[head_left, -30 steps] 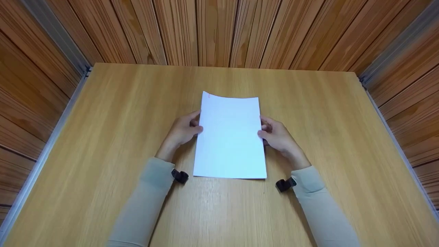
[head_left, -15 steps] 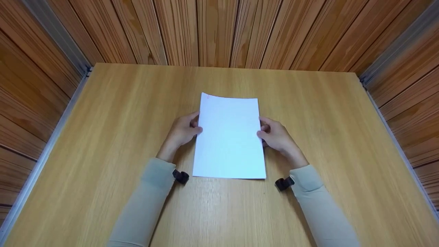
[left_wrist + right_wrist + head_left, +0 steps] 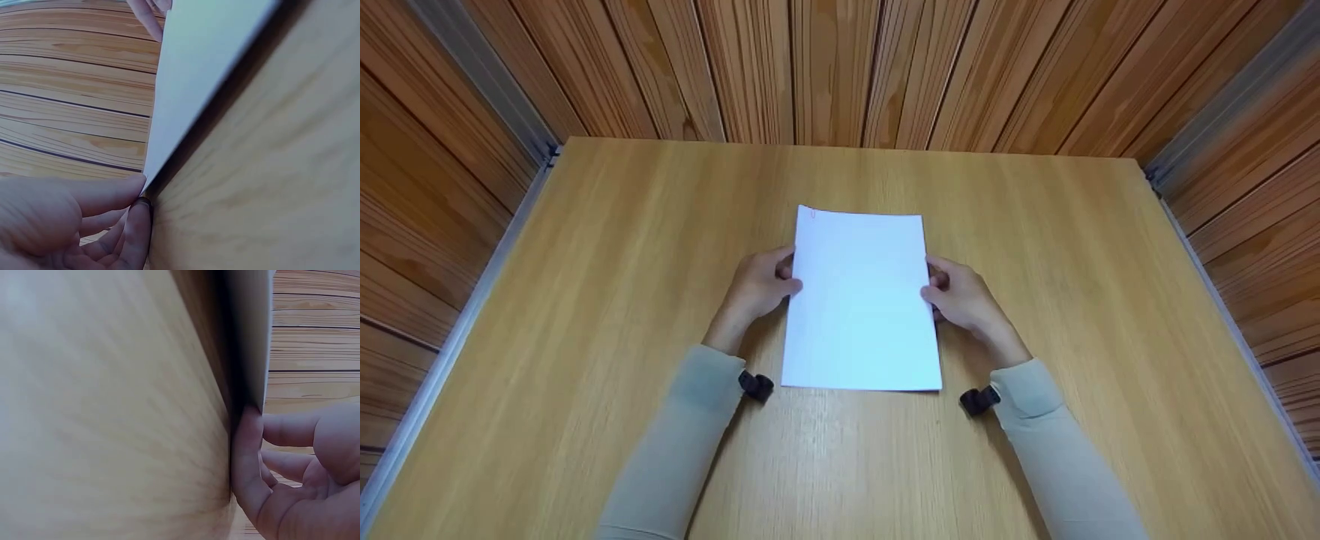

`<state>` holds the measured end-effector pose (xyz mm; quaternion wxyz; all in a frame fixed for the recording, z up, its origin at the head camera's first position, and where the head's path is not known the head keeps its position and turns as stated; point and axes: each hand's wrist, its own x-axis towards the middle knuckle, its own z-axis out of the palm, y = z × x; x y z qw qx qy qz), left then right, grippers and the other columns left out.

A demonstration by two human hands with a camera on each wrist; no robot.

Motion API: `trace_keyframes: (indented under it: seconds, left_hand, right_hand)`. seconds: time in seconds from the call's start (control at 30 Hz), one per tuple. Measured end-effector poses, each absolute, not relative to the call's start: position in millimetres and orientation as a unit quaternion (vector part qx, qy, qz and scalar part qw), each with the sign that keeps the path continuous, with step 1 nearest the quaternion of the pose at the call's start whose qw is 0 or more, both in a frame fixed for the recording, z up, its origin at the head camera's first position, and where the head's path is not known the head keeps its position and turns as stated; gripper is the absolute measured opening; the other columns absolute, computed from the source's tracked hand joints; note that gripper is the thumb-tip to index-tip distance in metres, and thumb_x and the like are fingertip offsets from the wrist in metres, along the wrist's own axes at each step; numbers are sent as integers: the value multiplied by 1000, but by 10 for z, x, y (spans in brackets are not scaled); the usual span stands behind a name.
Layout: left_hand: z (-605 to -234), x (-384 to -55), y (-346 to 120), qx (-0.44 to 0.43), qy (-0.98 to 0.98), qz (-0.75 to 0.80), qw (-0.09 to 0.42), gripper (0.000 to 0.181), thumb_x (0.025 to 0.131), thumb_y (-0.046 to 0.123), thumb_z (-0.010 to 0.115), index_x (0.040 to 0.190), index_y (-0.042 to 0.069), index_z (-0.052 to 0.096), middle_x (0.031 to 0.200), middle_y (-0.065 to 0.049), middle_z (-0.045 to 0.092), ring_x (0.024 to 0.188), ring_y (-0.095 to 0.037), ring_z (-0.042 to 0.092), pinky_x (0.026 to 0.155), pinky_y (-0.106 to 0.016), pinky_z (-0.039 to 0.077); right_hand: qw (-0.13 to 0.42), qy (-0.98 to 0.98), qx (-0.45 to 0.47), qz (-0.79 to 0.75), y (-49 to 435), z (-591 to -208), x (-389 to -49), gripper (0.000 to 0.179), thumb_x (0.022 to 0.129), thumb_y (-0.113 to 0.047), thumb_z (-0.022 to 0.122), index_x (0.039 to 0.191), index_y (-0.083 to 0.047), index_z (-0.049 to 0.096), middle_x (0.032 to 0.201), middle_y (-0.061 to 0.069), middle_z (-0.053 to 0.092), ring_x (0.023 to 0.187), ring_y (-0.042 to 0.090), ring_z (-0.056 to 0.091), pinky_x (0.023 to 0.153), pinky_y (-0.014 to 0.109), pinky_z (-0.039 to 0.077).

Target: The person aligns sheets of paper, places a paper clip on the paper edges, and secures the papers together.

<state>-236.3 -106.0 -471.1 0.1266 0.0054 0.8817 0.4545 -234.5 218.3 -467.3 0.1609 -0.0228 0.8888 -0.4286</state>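
A white sheet of paper (image 3: 862,307), perhaps a thin stack, lies between both hands in the head view, its long sides running away from me. A small red paper clip (image 3: 813,214) sits at its far left corner. My left hand (image 3: 761,283) pinches the left edge, thumb on top and fingers beneath. On the opposite edge, my right hand (image 3: 960,294) does the same, with its fingertips hidden under the paper. Both wrist views show a dark gap of shadow between the paper (image 3: 197,73) and the tabletop, with the finger (image 3: 248,455) under the paper's edge.
The light wood table (image 3: 585,315) spreads around the paper on all sides. Wood-plank walls (image 3: 832,71) rise behind and at both sides, with grey metal rails (image 3: 457,322) along the table's side edges. A small black camera (image 3: 756,387) hangs at each sleeve cuff.
The paper has shifted slightly left, and its far left corner has come down a little toward me. Both hands keep their hold; the right has moved slightly left with the paper.
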Motion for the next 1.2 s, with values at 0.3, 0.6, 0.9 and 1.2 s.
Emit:
trace_keyframes:
  seconds: [0.3,0.6,0.9,1.2]
  left_hand:
    - [-4705,-2340,-1045,1,886,450,115,61,102,11,72,159,9,50,108,-11,62,102,-28,61,91,-33,56]
    - [-4711,-2341,-1042,3,889,444,113,59,102,11,72,157,10,53,106,-10,62,100,-27,62,90,-33,57]
    - [-4727,-2361,-1044,9,893,436,109,53,100,7,72,151,6,58,103,-12,61,99,-28,59,83,-32,51]
    - [-4737,-2355,-1033,4,898,427,104,59,100,7,74,156,6,53,105,-11,64,99,-28,61,83,-32,51]
  right_hand:
    - [166,893,-11,-419,2174,-4671,-2344,61,109,-10,58,166,-6,35,116,13,55,104,26,58,75,27,50]
    - [171,899,-12,-402,2173,-4665,-2348,61,110,-14,57,166,-7,34,111,13,54,93,24,57,65,24,43]
    - [177,910,-13,-374,2156,-4654,-2361,62,110,-16,57,166,-7,34,108,13,54,88,23,58,66,27,45]
    - [180,912,-4,-369,2149,-4639,-2348,62,110,-17,56,167,-8,33,114,15,56,94,26,60,70,28,49]
